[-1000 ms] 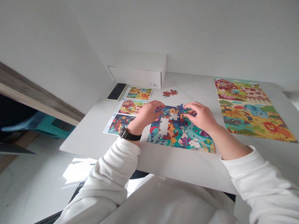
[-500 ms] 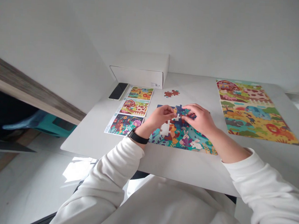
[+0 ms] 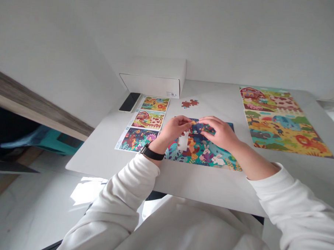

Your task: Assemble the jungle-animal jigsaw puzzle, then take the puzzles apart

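Observation:
A jigsaw puzzle (image 3: 210, 156) with rabbits and plants on a dark ground lies in front of me, a pale gap showing in its left part. My left hand (image 3: 178, 128), wearing a black wristband (image 3: 152, 153), is over its upper left, fingertips pinched together; what they hold, if anything, is hidden. My right hand (image 3: 218, 131) grips a dark blue puzzle piece (image 3: 196, 129) at the puzzle's upper middle, thumb and fingertips bent around its right side. The piece lies level with its neighbours. Part of the puzzle is hidden under both hands.
Brown puzzle pieces (image 3: 190, 103) lie behind the puzzle. A picture sheet (image 3: 147, 119) and a phone (image 3: 129, 102) are at the left, before a white box (image 3: 152, 85). Two assembled puzzles, a farm (image 3: 270, 100) and a savanna (image 3: 288, 134), lie at the right.
The dark blue piece has come down and left, into the space between its neighbours. Both hands have shifted slightly left. The view has turned a little.

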Motion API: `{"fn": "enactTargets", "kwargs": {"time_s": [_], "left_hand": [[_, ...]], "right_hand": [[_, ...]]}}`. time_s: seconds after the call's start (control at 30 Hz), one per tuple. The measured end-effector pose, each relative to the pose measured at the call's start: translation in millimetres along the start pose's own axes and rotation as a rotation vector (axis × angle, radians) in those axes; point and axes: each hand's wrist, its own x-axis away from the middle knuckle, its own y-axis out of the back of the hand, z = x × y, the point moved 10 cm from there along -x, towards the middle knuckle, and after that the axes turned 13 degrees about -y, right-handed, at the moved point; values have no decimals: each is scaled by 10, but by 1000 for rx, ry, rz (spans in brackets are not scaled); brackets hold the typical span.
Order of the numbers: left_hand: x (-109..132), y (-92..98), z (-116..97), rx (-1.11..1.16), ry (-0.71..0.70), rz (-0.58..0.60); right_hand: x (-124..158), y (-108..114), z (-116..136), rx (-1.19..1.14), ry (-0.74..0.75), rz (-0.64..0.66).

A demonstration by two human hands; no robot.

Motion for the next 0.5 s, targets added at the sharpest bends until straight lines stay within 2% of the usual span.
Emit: {"fn": "enactTargets", "kwargs": {"time_s": [0.13, 0.2, 0.37, 0.5], "left_hand": [[-6, -8, 18, -47, 2, 9], [-22, 51, -12, -120, -28, -12], [-53, 254, -205, -528, -169, -43], [-45, 283, -283, -744, -234, -13]], "right_hand": [[12, -41, 3, 12, -6, 25], [5, -23, -15, 20, -14, 16], [-83, 89, -80, 21, -47, 9], [-147, 110, -143, 27, -75, 11]]}}
